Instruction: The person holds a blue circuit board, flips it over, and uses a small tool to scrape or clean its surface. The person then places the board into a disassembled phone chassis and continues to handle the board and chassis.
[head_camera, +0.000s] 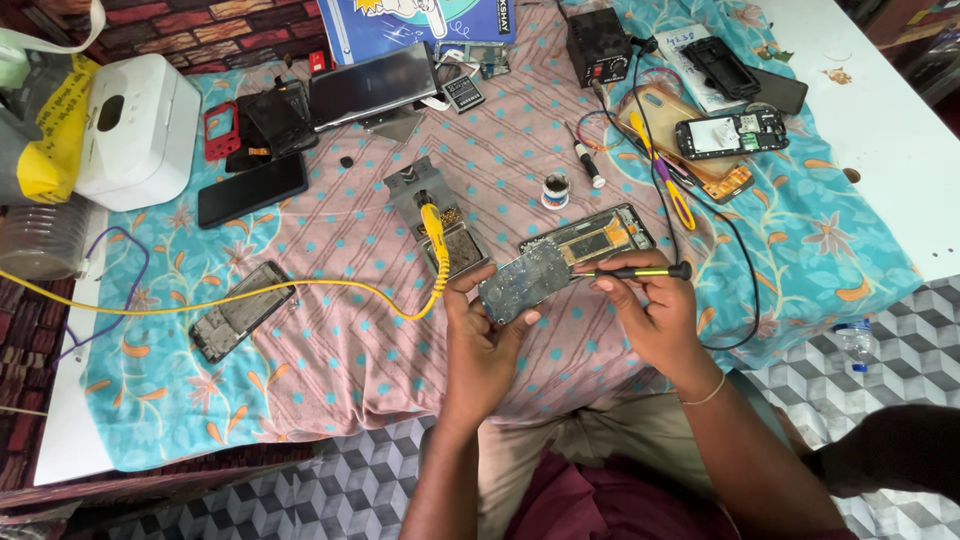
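1. Head view: an opened phone (563, 262) with its back cover off lies tilted over the near edge of the surface (880, 110), its inner boards and frame showing
2. Left hand (482, 345) grips the phone's lower end, thumb on one side and fingers curled under the other
3. Right hand (655, 315) pinches a small screwdriver (636, 271) with a black and yellow handle, lying almost level, tip touching the phone's right edge
4. Just left of the phone, a yellow cable (300, 285) runs to a small metal heating stand (437, 215)
5. Farther left lies another stripped phone frame (241, 309) on the patterned cloth (340, 230)
6. Behind, well apart: a small round tin (555, 190), a black power box (598, 46), a white box (140, 130), more dismantled phones (730, 133)
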